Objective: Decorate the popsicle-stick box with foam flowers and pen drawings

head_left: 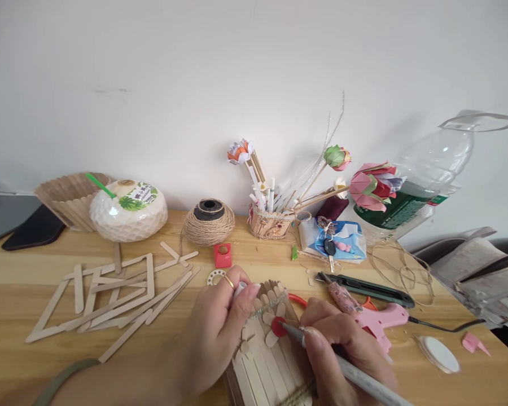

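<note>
Box: the stick-covered box [260, 369] is nearer you than the twine spool [209, 226] and to its right, by the tabletop's [8, 287] near side.
Left hand: your left hand [214, 332] pinches what looks like a pale cap [239, 287] and lies against the box.
Right hand: your right hand [351, 344] grips a grey marker [362, 376], its tip at the red disc [276, 327].
Marker risk: the tip could skid onto the pale petals [271, 339] if the box shifts, since the cap occupies your left fingertips. Hard pressing could loosen weakly glued petals.
Glue gun risk: the pink glue gun [383, 321], right of the spool, could burn your knuckles if hot; you cannot tell from here.
Direction: the rounded stick ends point away from you; the long axis runs near to far, leaning left at the far end.
</note>
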Tool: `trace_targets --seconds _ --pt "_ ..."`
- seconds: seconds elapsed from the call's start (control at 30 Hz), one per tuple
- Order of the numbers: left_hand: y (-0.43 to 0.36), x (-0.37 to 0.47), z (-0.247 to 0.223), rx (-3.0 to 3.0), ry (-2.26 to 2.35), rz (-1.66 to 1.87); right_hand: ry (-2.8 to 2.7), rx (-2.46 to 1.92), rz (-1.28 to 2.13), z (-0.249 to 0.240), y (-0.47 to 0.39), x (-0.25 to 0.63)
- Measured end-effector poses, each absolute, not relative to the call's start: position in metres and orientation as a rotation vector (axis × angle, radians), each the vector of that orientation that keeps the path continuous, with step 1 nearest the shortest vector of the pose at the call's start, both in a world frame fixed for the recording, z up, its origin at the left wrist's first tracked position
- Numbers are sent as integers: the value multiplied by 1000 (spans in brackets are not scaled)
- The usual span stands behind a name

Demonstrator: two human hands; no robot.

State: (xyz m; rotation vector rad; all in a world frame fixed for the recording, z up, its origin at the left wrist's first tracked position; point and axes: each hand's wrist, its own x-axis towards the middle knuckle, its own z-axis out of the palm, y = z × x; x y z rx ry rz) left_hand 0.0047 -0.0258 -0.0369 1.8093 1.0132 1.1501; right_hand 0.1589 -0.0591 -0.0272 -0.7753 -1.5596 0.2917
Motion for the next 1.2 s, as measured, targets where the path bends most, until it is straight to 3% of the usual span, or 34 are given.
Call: trace_targets --seconds 1.2 --pt "-26 5 -36 1792 1021 1112 -1590 -783 316 -26 -60 162"
